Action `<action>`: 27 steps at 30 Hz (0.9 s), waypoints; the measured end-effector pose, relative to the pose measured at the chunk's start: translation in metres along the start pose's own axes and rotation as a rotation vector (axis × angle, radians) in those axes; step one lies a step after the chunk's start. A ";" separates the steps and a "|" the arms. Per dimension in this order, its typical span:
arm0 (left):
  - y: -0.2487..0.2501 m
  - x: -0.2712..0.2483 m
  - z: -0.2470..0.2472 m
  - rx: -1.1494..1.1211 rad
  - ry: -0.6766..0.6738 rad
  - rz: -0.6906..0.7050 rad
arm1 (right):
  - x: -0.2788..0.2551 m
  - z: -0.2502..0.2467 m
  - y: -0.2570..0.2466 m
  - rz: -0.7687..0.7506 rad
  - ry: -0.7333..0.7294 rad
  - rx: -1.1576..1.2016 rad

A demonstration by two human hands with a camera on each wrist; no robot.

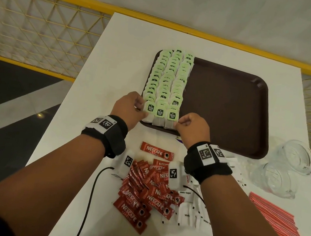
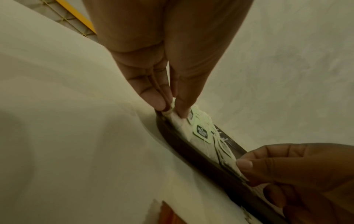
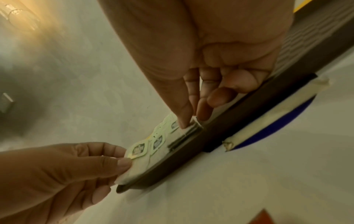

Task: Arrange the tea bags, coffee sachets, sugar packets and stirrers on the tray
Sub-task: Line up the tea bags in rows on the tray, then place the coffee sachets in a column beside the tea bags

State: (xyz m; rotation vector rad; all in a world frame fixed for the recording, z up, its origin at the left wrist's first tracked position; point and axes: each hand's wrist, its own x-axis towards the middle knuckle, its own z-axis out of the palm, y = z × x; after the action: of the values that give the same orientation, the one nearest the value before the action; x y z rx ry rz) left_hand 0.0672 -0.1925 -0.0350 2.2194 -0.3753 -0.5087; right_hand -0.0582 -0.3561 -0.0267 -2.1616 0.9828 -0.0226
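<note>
A dark brown tray [image 1: 230,112] lies on the white table [image 1: 123,54]. Three rows of green-tagged tea bags [image 1: 167,79] fill its left part. My left hand [image 1: 132,108] pinches the nearest tea bag of the left row [image 2: 178,121] at the tray's near left corner. My right hand [image 1: 188,125] pinches the nearest tea bag of the right row [image 3: 189,128] at the tray's near rim. Red coffee sachets [image 1: 147,188] lie heaped on the table under my wrists, white sugar packets [image 1: 191,211] beside them, red stirrers [image 1: 279,221] to the right.
Clear plastic cups [image 1: 287,165] lie on their sides at the table's right edge, near the tray's corner. A yellow mesh railing [image 1: 45,20] runs behind and left of the table. Black cables [image 1: 92,188] trail from my wrist cameras over the table's near part.
</note>
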 end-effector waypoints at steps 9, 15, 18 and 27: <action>0.006 -0.017 -0.013 0.087 0.008 0.095 | -0.020 -0.023 -0.008 -0.120 -0.075 -0.048; 0.001 -0.062 -0.024 0.226 -0.248 0.252 | -0.080 -0.037 0.009 -0.251 -0.371 -0.287; -0.007 -0.085 -0.023 0.320 -0.436 0.260 | -0.104 -0.035 0.025 -0.276 -0.428 -0.463; -0.023 -0.117 -0.005 0.467 -0.542 0.232 | -0.119 -0.012 0.029 -0.301 -0.451 -0.632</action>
State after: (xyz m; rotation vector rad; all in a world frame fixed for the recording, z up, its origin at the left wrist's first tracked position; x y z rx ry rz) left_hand -0.0305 -0.1250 -0.0229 2.4008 -1.1173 -0.9728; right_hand -0.1641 -0.2977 -0.0041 -2.6906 0.4226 0.6833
